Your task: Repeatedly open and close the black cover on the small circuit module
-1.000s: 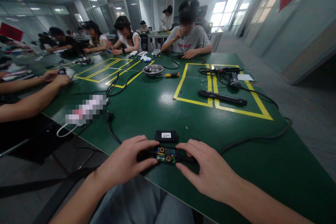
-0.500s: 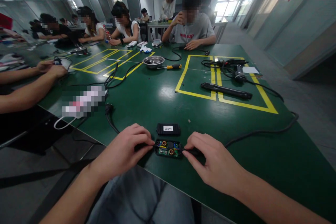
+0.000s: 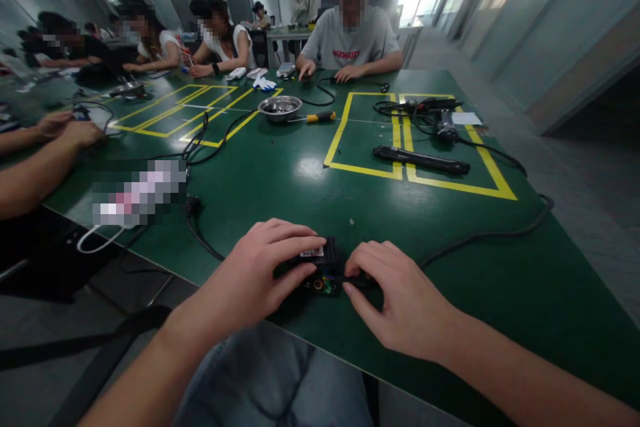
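Note:
My left hand (image 3: 257,270) grips a black plastic cover (image 3: 331,251) with a white label, thumb at its near edge and fingers across its top. Just below the cover lies an open black case with a green circuit board (image 3: 327,285), on which a copper coil shows. Much of the case is hidden behind my left hand and the cover. My right hand (image 3: 395,293) pinches the black cable (image 3: 367,279) where it enters the case's right end.
A steel bowl (image 3: 265,115) and a yellow-handled screwdriver (image 3: 321,117) lie farther back. Inside yellow tape on the right are a black bar-shaped tool part (image 3: 421,160) and cabled tools. A plug (image 3: 193,205) lies to the left. Co-workers sit around the table.
My left hand has left the case's left end and taken hold of the cover, which is now nearer the case. My right hand stays at the cable. The view has shifted slightly.

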Demonstrator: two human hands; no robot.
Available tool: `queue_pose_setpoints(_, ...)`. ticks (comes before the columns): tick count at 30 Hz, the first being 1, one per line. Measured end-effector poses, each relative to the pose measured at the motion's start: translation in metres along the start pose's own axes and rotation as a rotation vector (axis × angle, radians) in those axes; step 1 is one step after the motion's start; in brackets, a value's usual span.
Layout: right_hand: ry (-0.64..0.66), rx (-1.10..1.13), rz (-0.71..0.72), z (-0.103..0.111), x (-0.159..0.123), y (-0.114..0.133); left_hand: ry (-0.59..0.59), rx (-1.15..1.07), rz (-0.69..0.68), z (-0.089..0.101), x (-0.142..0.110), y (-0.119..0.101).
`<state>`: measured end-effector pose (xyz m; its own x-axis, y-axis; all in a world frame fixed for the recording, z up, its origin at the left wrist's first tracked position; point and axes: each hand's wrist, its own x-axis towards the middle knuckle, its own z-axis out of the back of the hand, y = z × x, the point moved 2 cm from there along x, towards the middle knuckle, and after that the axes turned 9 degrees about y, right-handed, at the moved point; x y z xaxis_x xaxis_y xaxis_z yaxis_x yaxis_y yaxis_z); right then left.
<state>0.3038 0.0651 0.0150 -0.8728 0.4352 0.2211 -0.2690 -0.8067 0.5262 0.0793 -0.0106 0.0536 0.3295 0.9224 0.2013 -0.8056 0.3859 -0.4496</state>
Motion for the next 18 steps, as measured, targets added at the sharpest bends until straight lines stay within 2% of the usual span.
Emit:
queue_pose_setpoints(5,0.022,0.008,-0.025,0.002,0.000,0.000,0.108,-0.073,-0.041,-0.001,-0.016,-0.009)
queue_pose_setpoints(8,0.027,0.016,-0.021,0.002,0.000,0.001,0.130,-0.022,-0.062,-0.008,-0.017,-0.008)
queue_pose_setpoints(12,0.033,0.027,-0.034,0.000,0.000,0.002,0.160,0.023,-0.069,-0.007,-0.016,-0.011)
queue_pose_setpoints(14,0.048,0.021,-0.044,-0.001,0.000,0.001,0.127,-0.021,-0.019,-0.004,-0.011,-0.009)
queue_pose_setpoints(18,0.047,-0.013,-0.031,-0.002,0.000,0.001,-0.052,-0.001,0.216,-0.005,0.008,0.009)
